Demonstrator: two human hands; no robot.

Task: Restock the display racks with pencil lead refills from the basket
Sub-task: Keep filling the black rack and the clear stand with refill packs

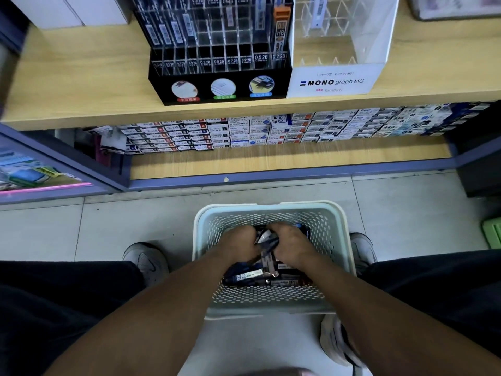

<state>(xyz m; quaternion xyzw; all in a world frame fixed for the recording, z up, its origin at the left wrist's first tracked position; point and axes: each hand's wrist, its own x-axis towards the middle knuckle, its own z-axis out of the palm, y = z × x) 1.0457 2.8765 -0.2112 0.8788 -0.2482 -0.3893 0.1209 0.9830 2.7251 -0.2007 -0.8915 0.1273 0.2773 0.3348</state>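
Dark lead refills (267, 241) in both hands.

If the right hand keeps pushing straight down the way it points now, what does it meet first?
Most likely the pencil lead refills it is already closing on, then the loose packs heaped beneath, before the basket floor. Depth under the right hand is hard to judge.

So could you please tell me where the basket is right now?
In the head view, the basket sits on the tiled floor low in the centre, between the person's shoes, in front of the bottom shelf.
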